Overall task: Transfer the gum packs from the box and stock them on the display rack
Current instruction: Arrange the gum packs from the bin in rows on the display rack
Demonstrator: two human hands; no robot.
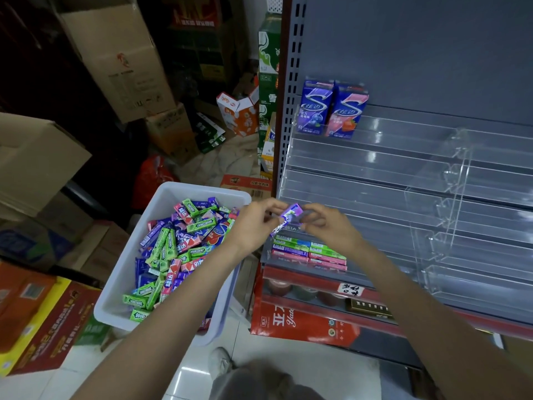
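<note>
A white plastic box (135,264) on the left holds a heap of several green, pink, purple and blue gum packs (176,249). A clear tiered display rack (403,180) fills the grey shelf unit on the right. Several packs (308,251) lie stacked in its bottom left slot, and two tall gum cartons (331,109) stand on the top tier. My left hand (253,223) and my right hand (326,223) both pinch one purple gum pack (290,216) just above the stacked packs.
Cardboard cartons (115,59) and drink cases crowd the floor behind and left of the box. Red gift boxes (300,319) sit on the shelf below the rack. A red and yellow carton (43,321) lies at lower left. My shoe (220,362) stands on white tiles.
</note>
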